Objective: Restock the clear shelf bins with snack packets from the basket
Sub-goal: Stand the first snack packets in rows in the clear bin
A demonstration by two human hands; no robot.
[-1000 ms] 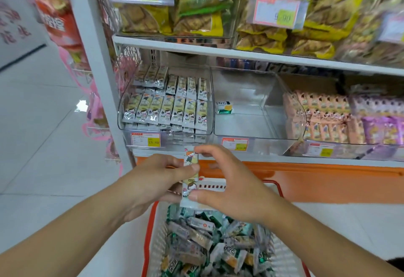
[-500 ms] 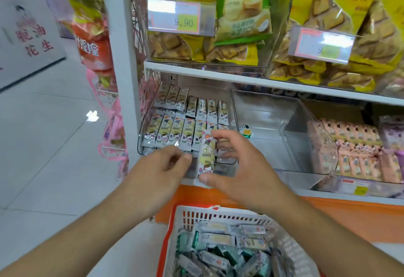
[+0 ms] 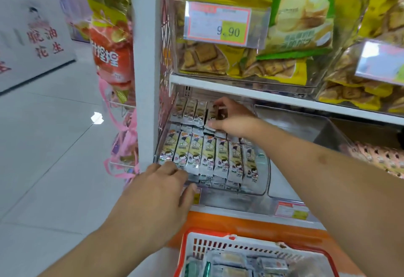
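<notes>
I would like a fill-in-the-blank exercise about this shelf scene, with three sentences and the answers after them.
1. The right hand holds a snack packet over the ____ row of the clear bin.
2. The left hand rests at the bin's front-____ corner.
3. The price label on the upper shelf reads ____.

Missing words: back; left; 9.90
</notes>
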